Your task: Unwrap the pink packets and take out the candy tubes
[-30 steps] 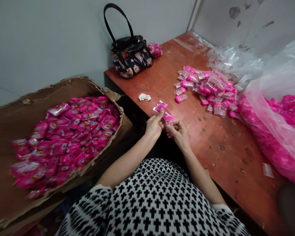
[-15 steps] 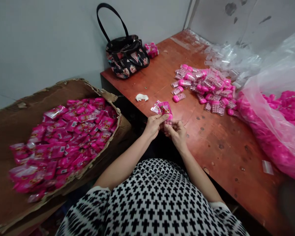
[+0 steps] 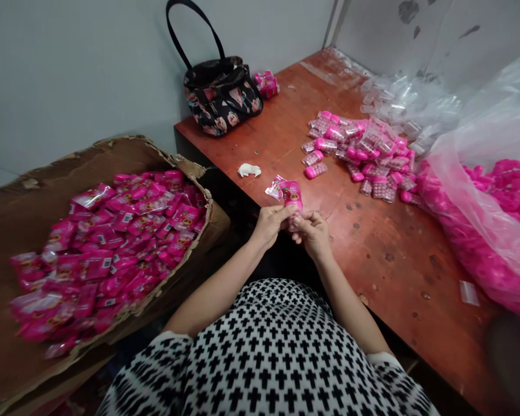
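Plain grey wall (image 3: 69, 69) at left meets a paler side wall (image 3: 459, 34), marked with dark chipped patches, at a corner. A worn reddish-brown wooden desk (image 3: 372, 231), pitted and stained, fills that corner. Light soft, even.

— What's in the grip?
— One small pink packet (image 3: 291, 195), glossy, with a clear flap on its left edge.
— Its pose?
— Upright. I see its lower end pinched between my left hand (image 3: 269, 224) and right hand (image 3: 314, 231), the rest above them.
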